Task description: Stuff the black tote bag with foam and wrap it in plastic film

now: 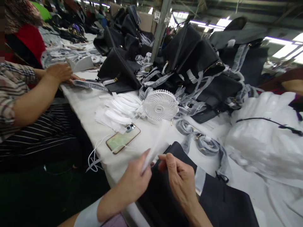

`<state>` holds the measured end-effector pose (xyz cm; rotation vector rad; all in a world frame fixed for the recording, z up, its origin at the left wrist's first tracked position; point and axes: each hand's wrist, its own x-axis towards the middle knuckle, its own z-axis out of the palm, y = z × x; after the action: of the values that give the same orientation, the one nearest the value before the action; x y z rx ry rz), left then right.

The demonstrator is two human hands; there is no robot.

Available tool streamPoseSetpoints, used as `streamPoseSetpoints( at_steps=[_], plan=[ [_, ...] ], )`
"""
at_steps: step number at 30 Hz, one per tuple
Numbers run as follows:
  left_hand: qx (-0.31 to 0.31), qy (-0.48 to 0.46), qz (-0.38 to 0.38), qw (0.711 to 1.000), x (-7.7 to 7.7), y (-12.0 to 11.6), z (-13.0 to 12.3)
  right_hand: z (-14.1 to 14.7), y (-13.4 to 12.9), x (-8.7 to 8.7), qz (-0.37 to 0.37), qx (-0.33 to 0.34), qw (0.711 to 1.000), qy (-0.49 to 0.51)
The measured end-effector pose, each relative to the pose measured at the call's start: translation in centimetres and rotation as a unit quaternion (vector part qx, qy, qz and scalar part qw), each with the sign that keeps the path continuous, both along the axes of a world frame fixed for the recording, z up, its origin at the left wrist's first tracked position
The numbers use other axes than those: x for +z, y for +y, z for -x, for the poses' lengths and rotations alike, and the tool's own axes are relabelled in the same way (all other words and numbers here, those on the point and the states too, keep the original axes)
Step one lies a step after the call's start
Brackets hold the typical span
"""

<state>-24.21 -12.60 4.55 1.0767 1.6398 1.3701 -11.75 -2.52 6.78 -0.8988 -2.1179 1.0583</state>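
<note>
My left hand (pixel 138 176) is closed around a thin white strip (pixel 157 142), held up at a slant and blurred; whether it is paper or foam I cannot tell. Close to its right, my right hand (pixel 181 176) has thumb and forefinger pinched together; anything between them is too small to make out. Under both hands lies a black bag (pixel 227 201) at the table's front edge, with a whitish band (pixel 200 180) across it. Just beyond are straps coiled in clear wrap (pixel 208 145).
A white fan (pixel 161 105) stands mid-table, beside stacked curved white pieces (pixel 120 108) and a phone (pixel 123 137) with a white cable. Black bags (pixel 189 50) pile up behind. White wrapping material (pixel 265 135) bulks at right. At left, a co-worker's hand (pixel 59 72) works over the table.
</note>
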Motion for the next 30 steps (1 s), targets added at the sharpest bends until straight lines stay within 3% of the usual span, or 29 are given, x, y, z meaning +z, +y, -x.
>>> streamPoseSetpoints(
  at_steps=[3,6,11,15,18,20,23,26,30],
  plan=[
    [0.044,-0.132,0.026,0.990,0.0,0.2,2.4,0.1,1.1,-1.8,-0.217,0.117,0.967,-0.065],
    [0.055,-0.104,0.017,0.993,0.1,0.2,4.0,-0.6,1.7,-4.1,-0.311,0.169,0.931,-0.084],
    [0.010,-0.044,0.017,0.999,0.3,1.0,4.4,-2.0,1.5,-6.0,-0.337,0.143,0.929,0.057],
    [-0.062,-0.018,0.040,0.997,0.1,2.4,3.5,-2.7,1.1,-6.1,-0.352,0.099,0.926,0.094],
    [-0.088,0.093,0.087,0.988,-0.4,3.0,2.1,-3.1,0.9,-5.9,-0.361,0.085,0.923,0.099],
    [-0.098,0.212,0.129,0.964,-0.9,3.1,1.0,-3.3,0.8,-5.9,-0.364,0.079,0.922,0.103],
    [-0.135,0.359,0.183,0.905,-1.1,3.2,0.0,-3.3,0.8,-6.0,-0.357,0.073,0.925,0.109],
    [-0.199,0.404,0.183,0.874,-0.7,3.9,-0.6,-3.2,0.8,-6.2,-0.358,0.065,0.922,0.134],
    [-0.287,0.410,0.120,0.857,-0.5,5.6,-0.9,-3.2,0.9,-6.3,-0.362,0.057,0.919,0.147]
  ],
)
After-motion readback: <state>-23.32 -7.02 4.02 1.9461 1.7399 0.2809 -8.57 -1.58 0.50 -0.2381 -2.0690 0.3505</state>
